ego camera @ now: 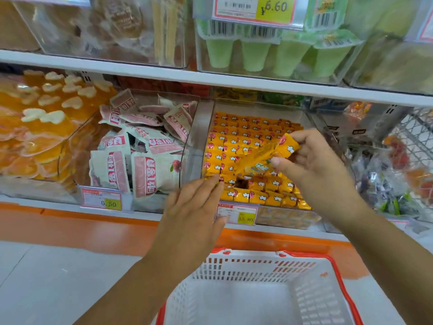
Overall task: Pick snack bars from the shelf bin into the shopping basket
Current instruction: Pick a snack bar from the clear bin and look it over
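Note:
A clear shelf bin (pixel 203 127) in the middle holds several rows of orange-wrapped snack bars (pixel 236 141). My right hand (pixel 314 165) pinches an orange snack bar (pixel 269 156), lifted and tilted above the bin. There is a dark gap among the bars near the bin's front. My left hand (pixel 194 209) is stretched out flat, its fingertips at the bin's front left corner, holding nothing. A white shopping basket (pixel 314 299) with a red rim stands below the shelf, with nothing visible inside it.
Left of the bars, a clear bin (pixel 70 141) holds white and pink snack packets (pixel 145 148); further left lie orange jelly packs (pixel 35 118). Green jelly cups (pixel 276 52) fill the upper shelf. Price tags (pixel 236 213) hang on the shelf edge. A wire rack (pixel 412 137) stands right.

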Demonstrator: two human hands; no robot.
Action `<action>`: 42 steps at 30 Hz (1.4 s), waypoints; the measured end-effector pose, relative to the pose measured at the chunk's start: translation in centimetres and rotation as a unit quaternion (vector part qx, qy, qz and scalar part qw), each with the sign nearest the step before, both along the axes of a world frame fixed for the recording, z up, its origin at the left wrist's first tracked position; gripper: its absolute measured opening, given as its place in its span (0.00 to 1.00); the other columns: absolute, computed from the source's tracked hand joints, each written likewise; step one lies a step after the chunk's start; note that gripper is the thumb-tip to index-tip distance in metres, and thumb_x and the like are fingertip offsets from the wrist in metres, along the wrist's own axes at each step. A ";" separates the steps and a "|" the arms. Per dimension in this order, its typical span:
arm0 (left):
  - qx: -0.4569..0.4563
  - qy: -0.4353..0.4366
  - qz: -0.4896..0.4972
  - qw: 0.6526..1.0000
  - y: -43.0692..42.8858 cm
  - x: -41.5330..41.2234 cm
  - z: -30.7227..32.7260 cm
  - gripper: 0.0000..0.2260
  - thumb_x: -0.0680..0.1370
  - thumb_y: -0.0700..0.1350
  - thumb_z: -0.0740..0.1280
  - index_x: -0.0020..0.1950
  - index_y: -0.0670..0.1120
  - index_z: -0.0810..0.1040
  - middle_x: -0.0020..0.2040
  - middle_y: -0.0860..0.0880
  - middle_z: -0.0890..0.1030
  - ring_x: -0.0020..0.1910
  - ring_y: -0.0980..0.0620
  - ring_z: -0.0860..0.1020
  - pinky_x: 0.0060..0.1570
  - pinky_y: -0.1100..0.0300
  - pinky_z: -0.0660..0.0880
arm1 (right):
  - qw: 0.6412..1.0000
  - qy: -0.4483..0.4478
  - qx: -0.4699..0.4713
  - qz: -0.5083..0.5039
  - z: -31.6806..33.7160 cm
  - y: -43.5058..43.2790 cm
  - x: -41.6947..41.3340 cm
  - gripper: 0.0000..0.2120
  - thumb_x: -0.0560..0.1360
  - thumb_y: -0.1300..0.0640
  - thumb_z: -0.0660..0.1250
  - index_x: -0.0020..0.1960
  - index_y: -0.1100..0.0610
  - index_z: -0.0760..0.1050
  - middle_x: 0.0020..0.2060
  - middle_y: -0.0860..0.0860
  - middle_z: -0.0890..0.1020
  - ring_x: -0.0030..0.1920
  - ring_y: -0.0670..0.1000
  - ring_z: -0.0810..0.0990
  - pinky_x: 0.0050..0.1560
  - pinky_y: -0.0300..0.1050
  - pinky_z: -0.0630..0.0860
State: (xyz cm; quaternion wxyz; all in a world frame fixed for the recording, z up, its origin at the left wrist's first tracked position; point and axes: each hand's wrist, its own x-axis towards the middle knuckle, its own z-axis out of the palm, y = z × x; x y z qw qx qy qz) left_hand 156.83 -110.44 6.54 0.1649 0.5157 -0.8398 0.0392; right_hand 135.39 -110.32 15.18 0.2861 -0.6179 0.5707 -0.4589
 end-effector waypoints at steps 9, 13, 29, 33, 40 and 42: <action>0.005 -0.020 -0.017 1.000 -0.2 0.0 -0.1 0.28 0.77 0.59 0.54 0.71 0.46 0.73 0.70 0.50 0.75 0.66 0.50 0.70 0.62 0.49 0.70 | 0.926 0.353 0.102 0.084 -0.7 -3.5 0.8 0.12 0.77 0.51 0.69 0.53 0.45 0.65 0.42 0.43 0.75 0.41 0.44 0.75 0.33 0.34 0.66; 0.012 -0.022 -0.027 0.999 -0.1 -0.1 0.1 0.28 0.77 0.59 0.54 0.72 0.45 0.73 0.71 0.49 0.74 0.67 0.49 0.69 0.59 0.52 0.63 | 0.896 0.416 0.102 0.122 -2.8 -4.6 1.4 0.09 0.79 0.49 0.66 0.56 0.50 0.77 0.50 0.47 0.75 0.55 0.49 0.70 0.54 0.43 0.68; 0.074 -0.005 -0.029 0.997 0.1 0.2 0.5 0.29 0.75 0.62 0.54 0.70 0.47 0.74 0.70 0.51 0.76 0.68 0.50 0.66 0.60 0.54 0.60 | 0.907 0.411 0.045 0.081 -1.1 -5.2 4.9 0.03 0.83 0.52 0.57 0.53 0.51 0.66 0.33 0.47 0.74 0.32 0.46 0.71 0.30 0.43 0.62; 0.084 0.072 -0.030 0.993 0.5 0.0 2.0 0.27 0.79 0.61 0.56 0.75 0.51 0.67 0.71 0.58 0.70 0.70 0.57 0.57 0.62 0.60 0.56 | 0.935 0.348 -0.044 0.045 -0.3 -2.7 4.0 0.01 0.83 0.51 0.57 0.53 0.46 0.65 0.29 0.47 0.74 0.29 0.46 0.73 0.27 0.45 0.65; 0.224 0.385 -0.008 0.895 1.4 -0.6 3.7 0.20 0.81 0.54 0.61 0.73 0.64 0.63 0.61 0.68 0.74 0.58 0.72 0.72 0.53 0.76 0.66 | 0.995 -0.058 -0.069 -0.029 -0.8 4.4 2.1 0.07 0.81 0.62 0.59 0.48 0.51 0.69 0.38 0.48 0.81 0.41 0.47 0.82 0.44 0.44 0.81; 0.308 0.451 -0.008 0.837 1.6 -0.9 4.2 0.17 0.82 0.52 0.61 0.71 0.59 0.70 0.54 0.66 0.81 0.51 0.70 0.79 0.47 0.73 0.74 | 0.983 -0.174 -0.034 -0.045 -1.5 5.8 1.6 0.07 0.81 0.65 0.58 0.48 0.55 0.69 0.38 0.49 0.82 0.42 0.49 0.84 0.46 0.43 0.82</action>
